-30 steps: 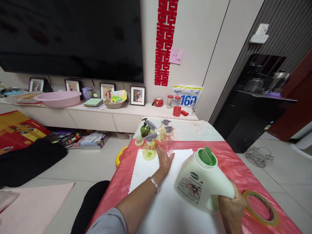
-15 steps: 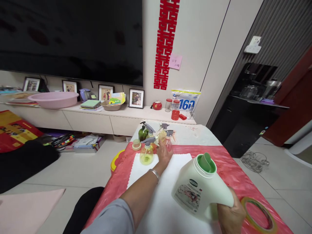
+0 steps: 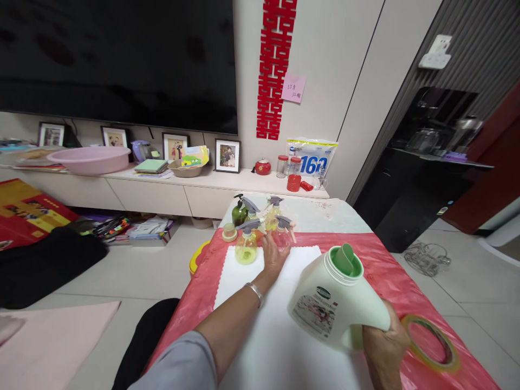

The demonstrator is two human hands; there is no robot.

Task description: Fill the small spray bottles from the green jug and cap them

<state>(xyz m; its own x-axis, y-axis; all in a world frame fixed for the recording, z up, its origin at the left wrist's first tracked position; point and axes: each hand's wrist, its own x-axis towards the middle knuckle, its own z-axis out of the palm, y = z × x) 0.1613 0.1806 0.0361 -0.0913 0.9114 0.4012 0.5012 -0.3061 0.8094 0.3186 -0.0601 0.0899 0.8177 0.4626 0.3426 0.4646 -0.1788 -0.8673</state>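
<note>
My right hand (image 3: 385, 345) grips the handle of a pale green detergent jug (image 3: 338, 302), held tilted over a white cloth (image 3: 268, 330), its green pour spout uncapped. My left hand (image 3: 274, 253) reaches forward, fingers wrapped around the base of a clear pink spray bottle (image 3: 283, 233) at the cloth's far edge. A yellow spray bottle (image 3: 246, 245) stands just left of that hand. A dark green pump bottle (image 3: 239, 211) and another spray bottle (image 3: 273, 211) stand behind. A small round cap (image 3: 229, 233) lies to the left.
A roll of yellow tape (image 3: 431, 343) lies on the red tablecloth (image 3: 390, 271) by my right hand. Beyond the table are a low cabinet (image 3: 162, 195) with photo frames, a pink basin (image 3: 88, 159), a large TV (image 3: 117, 59) and a black appliance (image 3: 422, 168) at right.
My left hand has slid forward from flat on the cloth to the clear pink spray bottle and closed on it. The jug stays held in my right hand.
</note>
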